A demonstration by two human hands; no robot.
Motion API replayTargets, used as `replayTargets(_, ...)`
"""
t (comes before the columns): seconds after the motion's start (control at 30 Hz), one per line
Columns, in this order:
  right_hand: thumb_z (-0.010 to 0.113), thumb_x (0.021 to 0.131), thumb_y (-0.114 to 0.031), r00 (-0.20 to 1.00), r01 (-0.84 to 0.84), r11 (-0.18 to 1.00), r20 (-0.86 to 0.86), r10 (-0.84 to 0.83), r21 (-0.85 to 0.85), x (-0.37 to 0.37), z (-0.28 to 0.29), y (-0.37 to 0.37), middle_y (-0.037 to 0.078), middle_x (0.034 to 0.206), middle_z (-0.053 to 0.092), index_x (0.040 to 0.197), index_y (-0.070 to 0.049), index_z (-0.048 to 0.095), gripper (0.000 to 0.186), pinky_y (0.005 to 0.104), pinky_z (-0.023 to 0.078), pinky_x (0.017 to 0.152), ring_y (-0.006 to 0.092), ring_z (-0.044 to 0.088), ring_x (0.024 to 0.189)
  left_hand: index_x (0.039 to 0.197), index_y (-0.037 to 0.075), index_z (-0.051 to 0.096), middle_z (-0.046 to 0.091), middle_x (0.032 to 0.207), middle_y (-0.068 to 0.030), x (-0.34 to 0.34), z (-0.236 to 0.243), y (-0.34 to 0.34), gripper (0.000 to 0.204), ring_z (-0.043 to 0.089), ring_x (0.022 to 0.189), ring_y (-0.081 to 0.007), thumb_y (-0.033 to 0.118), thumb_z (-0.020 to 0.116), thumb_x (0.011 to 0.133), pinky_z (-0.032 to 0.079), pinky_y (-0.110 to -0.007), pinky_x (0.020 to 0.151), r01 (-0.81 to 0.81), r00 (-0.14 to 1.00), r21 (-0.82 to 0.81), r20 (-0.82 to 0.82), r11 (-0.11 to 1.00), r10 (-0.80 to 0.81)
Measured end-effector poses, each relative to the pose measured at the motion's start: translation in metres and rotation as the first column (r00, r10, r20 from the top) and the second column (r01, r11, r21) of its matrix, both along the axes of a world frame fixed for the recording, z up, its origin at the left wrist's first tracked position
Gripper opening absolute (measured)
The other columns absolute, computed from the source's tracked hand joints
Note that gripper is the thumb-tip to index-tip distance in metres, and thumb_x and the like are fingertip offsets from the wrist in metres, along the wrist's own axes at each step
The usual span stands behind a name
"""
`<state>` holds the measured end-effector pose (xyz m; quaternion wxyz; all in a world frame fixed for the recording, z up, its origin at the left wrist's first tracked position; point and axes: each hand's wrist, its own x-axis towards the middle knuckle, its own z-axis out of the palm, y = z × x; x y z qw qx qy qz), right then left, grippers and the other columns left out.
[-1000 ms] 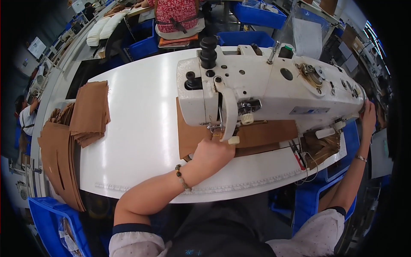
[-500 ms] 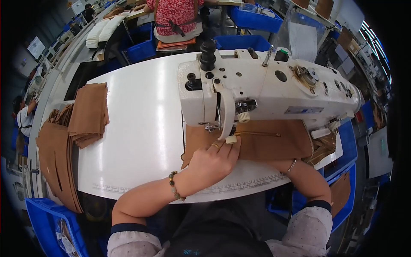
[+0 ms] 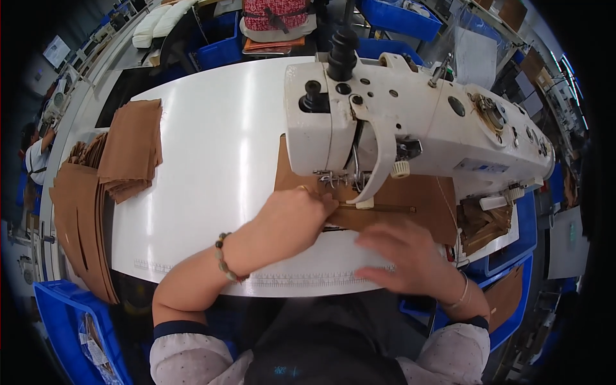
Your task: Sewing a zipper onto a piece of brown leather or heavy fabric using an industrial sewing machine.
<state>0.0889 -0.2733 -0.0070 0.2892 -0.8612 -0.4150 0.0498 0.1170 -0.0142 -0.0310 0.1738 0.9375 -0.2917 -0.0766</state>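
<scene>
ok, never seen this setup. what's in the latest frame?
No robot: just a person's bare hands, seen from the left of two fisheye cameras worn on the head, looking down, so straight edges bend. The white body is an industrial sewing machine on a white table with a ruler scale near its front edge. A brown fabric panel lies under its needle area; the left hand touches it there, though whether it grips is hidden. The right hand is blurred, fingers spread, holding nothing visible. Brown fabric stacks sit at the table's left.
</scene>
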Motion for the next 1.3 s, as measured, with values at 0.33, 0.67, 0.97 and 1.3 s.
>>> replayTargets(0.33, 0.078, 0.076, -0.009, 0.988, 0.089, 0.996, 0.131, -0.087, -0.011, 0.042, -0.056, 0.018, 0.015, 0.111, 0.06, 0.109, 0.002, 0.066, 0.037, 0.0442, 0.053, 0.087, 0.035, 0.059, 0.103, 0.115, 0.005, 0.075, 0.074, 0.111, -0.0154, 0.012, -0.005, 0.025, 0.025, 0.071, 0.095, -0.0332, 0.008, 0.064, 0.094, 0.058, -0.043, 0.08, 0.04, 0.998, -0.149, -0.05, 0.988, -0.048)
replayTargets(0.67, 0.072, 0.085, -0.012, 0.951, 0.009, 0.999, 0.31, 0.002, -0.034, 0.057, -0.074, 0.031, 0.019, 0.093, 0.064, 0.109, 0.0, 0.071, 0.027, 0.0464, 0.054, 0.08, 0.0371, 0.064, 0.089, 0.11, 0.006, 0.074, 0.072, 0.116, -0.0054, -0.076, -0.034, 0.048, 0.032, 0.069, 0.107, -0.0247, 0.028, 0.079, 0.087, 0.058, -0.038, 0.09, 0.314, 0.757, -0.079, 0.622, 0.946, -0.2)
replayTargets(0.97, 0.066, 0.099, -0.019, 0.986, 0.157, 0.987, -0.06, -0.158, -0.016, 0.06, -0.044, 0.041, 0.023, 0.089, 0.071, 0.102, 0.001, 0.074, 0.022, 0.0469, 0.055, 0.074, 0.042, 0.068, 0.08, 0.147, 0.014, 0.056, 0.051, 0.152, -0.0126, 0.041, -0.051, 0.056, 0.066, 0.038, 0.147, -0.0297, 0.035, 0.077, 0.088, 0.029, -0.061, 0.116, -0.158, 0.95, -0.065, 0.263, 0.985, 0.17)
replayTargets(1.3, 0.058, 0.104, -0.021, 0.995, 0.098, 0.988, 0.032, -0.095, -0.12, 0.058, -0.05, 0.041, 0.012, 0.12, 0.068, 0.118, -0.006, 0.07, 0.024, 0.0436, 0.055, 0.089, 0.0372, 0.069, 0.104, 0.145, 0.01, 0.053, 0.059, 0.141, -0.0113, 0.111, -0.087, 0.053, 0.062, 0.049, 0.137, -0.03, 0.044, 0.063, 0.094, 0.023, -0.065, 0.119, 0.005, 0.972, -0.368, 0.219, 0.93, 0.082)
